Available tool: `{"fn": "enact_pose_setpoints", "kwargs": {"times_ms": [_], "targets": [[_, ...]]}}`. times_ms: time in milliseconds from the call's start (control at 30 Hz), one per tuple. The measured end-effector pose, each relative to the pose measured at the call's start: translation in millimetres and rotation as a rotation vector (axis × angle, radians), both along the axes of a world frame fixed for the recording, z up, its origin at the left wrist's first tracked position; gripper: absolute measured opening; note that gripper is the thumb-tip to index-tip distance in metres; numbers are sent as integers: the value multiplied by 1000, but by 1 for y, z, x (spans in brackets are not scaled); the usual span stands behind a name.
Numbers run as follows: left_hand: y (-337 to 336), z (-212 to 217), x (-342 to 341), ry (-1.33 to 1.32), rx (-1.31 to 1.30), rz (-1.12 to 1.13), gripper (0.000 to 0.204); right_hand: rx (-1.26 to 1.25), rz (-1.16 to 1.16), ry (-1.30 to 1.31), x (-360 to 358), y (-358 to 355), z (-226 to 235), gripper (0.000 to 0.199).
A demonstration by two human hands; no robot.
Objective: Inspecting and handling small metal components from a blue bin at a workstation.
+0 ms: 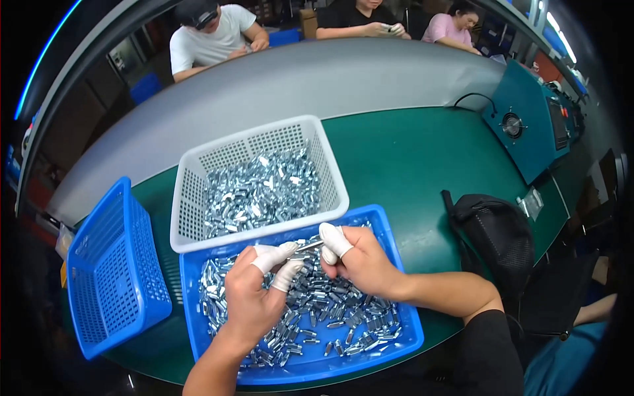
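White finger cots cover the thumb and a finger of each hand. Over the blue tray, my left hand and my right hand meet with their fingertips pinched. A slim, shiny metal fitting spans the gap between them, gripped at either end; its tips are hidden by the fingers. Beneath the hands, many loose silvery metal fittings lie scattered in the tray. Directly behind, a white perforated basket holds a large heap of similar fittings, its front edge against the tray's back rim.
A blue perforated basket stands tilted at the left. On the green tabletop to the right are a black bag, a small clear plastic bag and a teal machine with a fan. Several people work beyond the grey partition.
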State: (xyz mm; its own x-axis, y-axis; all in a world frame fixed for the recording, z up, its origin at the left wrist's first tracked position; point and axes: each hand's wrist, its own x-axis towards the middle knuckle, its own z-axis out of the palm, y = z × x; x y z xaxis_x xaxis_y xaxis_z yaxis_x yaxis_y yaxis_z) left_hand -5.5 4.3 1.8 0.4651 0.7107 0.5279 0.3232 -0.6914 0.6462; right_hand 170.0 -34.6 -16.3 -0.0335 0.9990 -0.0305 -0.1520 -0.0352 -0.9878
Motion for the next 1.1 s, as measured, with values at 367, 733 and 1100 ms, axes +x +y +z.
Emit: {"fn": "enact_pose_setpoints", "kwargs": {"times_ms": [367, 733, 1100], "targets": [[1, -2, 3, -235, -467, -44, 14, -39, -17, -14, 8, -2, 10, 43], [3, -15, 4, -209, -295, -80, 13, -182, 79, -36, 11, 2, 9, 49], [-4, -17, 13, -155, -112, -84, 15, -187, 182, -25, 5, -1, 6, 47]]}}
